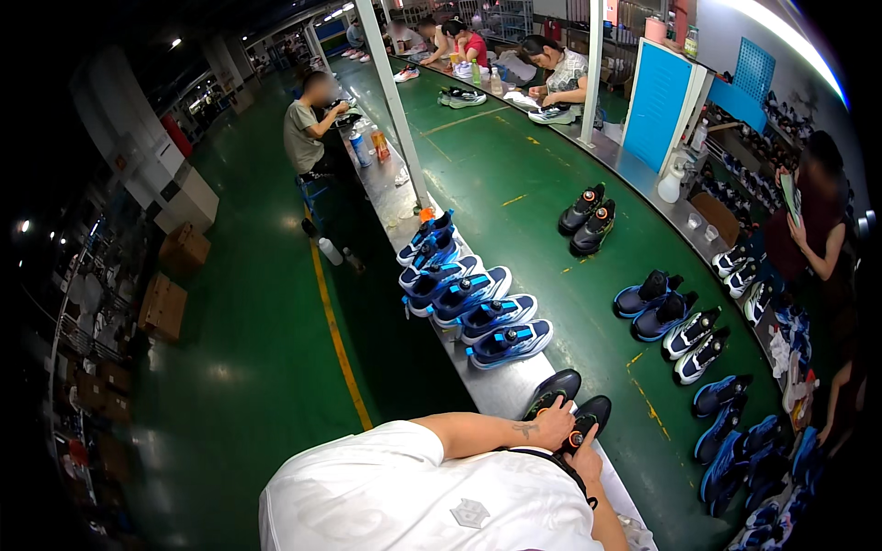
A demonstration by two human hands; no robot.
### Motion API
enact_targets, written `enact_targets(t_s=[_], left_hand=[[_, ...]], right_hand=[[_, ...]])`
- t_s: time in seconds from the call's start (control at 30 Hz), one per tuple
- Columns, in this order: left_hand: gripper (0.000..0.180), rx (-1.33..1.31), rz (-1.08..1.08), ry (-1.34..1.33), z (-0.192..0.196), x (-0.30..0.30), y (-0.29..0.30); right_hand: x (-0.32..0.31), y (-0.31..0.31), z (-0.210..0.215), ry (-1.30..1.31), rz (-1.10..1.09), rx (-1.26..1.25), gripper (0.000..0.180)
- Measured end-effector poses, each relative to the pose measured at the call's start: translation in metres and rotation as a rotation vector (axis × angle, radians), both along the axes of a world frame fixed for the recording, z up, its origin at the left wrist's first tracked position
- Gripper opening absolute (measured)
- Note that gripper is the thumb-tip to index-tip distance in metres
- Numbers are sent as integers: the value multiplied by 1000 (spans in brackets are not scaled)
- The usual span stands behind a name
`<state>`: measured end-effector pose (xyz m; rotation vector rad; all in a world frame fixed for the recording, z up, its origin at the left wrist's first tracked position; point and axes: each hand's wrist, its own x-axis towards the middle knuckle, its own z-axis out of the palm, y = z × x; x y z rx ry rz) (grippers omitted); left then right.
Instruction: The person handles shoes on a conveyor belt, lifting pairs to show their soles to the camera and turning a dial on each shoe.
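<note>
A pair of black sneakers with orange-ringed dials lies on the metal ledge right in front of me. My left hand [555, 424] reaches across from the left, its bent fingers at the inner side of the left black sneaker [559, 383], close to the other one. My right hand [585, 461] grips the right black sneaker [597, 410] near its orange dial [576, 438]. Parts of both shoes are hidden behind my hands. Farther along the ledge stands a row of blue and white sneakers [511, 342] with dials on top.
The green conveyor belt [514, 230] runs to my right, carrying black sneakers [588, 219], navy sneakers [654, 305] and white-and-navy sneakers [695, 344]. A metal post [393, 106] rises from the ledge. Co-workers sit along both sides; a person [813, 211] stands at the right.
</note>
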<state>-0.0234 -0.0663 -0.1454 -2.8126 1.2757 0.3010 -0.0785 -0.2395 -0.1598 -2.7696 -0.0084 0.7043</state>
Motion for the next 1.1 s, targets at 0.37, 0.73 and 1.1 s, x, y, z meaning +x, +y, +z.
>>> enact_targets(t_s=[0.37, 0.73, 1.1], left_hand=[[52, -268, 99, 123, 7, 9, 6], [28, -498, 133, 496, 31, -17, 113], [43, -329, -49, 473, 29, -15, 97]], right_hand=[[1, -6, 4, -46, -92, 80, 110], [-4, 5, -26, 116, -190, 287, 107], [2, -4, -16, 155, -114, 829, 111]])
